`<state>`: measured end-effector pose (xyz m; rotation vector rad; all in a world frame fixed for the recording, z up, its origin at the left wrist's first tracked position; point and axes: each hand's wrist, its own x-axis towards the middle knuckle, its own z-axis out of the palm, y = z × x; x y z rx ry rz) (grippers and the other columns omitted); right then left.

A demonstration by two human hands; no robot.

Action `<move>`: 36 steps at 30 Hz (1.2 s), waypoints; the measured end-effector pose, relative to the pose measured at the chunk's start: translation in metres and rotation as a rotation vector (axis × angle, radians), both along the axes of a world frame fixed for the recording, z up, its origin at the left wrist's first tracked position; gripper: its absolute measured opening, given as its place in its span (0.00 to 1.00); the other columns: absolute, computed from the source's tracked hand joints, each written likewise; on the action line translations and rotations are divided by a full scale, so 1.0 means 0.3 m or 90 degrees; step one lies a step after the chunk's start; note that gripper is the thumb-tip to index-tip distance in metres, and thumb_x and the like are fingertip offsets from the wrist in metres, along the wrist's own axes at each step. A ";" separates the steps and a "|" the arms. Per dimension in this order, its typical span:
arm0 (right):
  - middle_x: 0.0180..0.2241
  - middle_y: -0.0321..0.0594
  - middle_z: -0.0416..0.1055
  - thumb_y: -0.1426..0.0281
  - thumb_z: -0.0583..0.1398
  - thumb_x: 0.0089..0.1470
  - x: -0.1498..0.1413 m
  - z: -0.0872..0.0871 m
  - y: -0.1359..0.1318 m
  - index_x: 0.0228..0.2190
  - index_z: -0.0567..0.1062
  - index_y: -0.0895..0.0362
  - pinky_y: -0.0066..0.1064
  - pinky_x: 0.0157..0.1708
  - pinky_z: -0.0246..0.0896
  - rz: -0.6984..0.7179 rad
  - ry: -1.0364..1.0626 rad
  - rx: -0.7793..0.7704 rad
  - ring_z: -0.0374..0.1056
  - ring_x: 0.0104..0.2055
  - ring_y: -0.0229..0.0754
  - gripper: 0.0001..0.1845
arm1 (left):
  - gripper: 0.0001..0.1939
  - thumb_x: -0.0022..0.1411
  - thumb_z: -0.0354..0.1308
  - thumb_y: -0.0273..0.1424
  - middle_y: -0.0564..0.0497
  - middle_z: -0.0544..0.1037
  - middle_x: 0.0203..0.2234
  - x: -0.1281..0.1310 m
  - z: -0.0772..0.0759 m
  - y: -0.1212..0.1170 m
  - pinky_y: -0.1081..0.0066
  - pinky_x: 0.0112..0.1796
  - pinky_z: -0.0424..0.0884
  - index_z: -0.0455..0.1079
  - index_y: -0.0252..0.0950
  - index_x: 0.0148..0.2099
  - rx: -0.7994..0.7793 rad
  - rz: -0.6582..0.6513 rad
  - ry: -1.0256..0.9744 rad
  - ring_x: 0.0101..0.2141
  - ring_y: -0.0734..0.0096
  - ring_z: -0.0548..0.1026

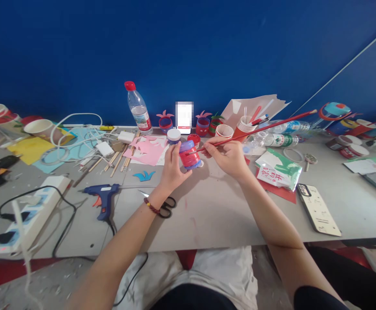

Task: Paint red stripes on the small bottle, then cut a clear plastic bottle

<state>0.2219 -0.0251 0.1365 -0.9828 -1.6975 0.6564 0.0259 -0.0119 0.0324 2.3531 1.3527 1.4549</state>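
Note:
My left hand (172, 168) is closed around a small painted cup (189, 159), red in the middle with purple-blue bands at both ends. It is held tilted above the table. In my right hand (226, 156) is a long paintbrush (278, 125) with a red handle, pinched near its bristle end. The brush tip is at the cup's right side; whether it touches cannot be made out. Just behind the cup stand an open red paint jar (193, 139) and a blue jar with a white lid (174, 137). Scissors (167, 208) lie by my left wrist.
A blue glue gun (105, 196) and a power strip (34, 215) with cables lie left. Along the wall stand a water bottle (139, 112), a screen (184, 116), decorated cups (202, 125) and paper cups (224, 131). A phone (318, 209) and a packet (280, 171) lie right.

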 end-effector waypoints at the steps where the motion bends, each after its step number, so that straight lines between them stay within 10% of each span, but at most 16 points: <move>1: 0.32 0.42 0.80 0.63 0.61 0.60 -0.003 -0.003 0.000 0.31 0.79 0.58 0.33 0.32 0.75 -0.001 -0.009 0.004 0.76 0.31 0.41 0.12 | 0.55 0.46 0.69 0.25 0.37 0.61 0.59 0.000 0.002 -0.001 0.48 0.61 0.65 0.43 0.40 0.70 -0.001 -0.005 0.003 0.61 0.48 0.63; 18: 0.30 0.42 0.80 0.67 0.59 0.61 0.029 0.014 0.013 0.28 0.79 0.57 0.34 0.29 0.69 -0.152 -0.108 0.109 0.73 0.28 0.41 0.12 | 0.52 0.43 0.71 0.27 0.39 0.62 0.56 -0.006 -0.001 0.005 0.49 0.60 0.66 0.49 0.39 0.67 0.044 0.025 -0.009 0.59 0.48 0.65; 36: 0.30 0.41 0.79 0.68 0.57 0.62 -0.047 0.009 -0.051 0.30 0.79 0.54 0.36 0.33 0.70 -0.019 -0.129 0.180 0.73 0.31 0.43 0.11 | 0.48 0.45 0.70 0.30 0.38 0.66 0.53 0.001 -0.008 0.004 0.48 0.55 0.68 0.53 0.37 0.67 0.121 0.098 0.076 0.53 0.47 0.68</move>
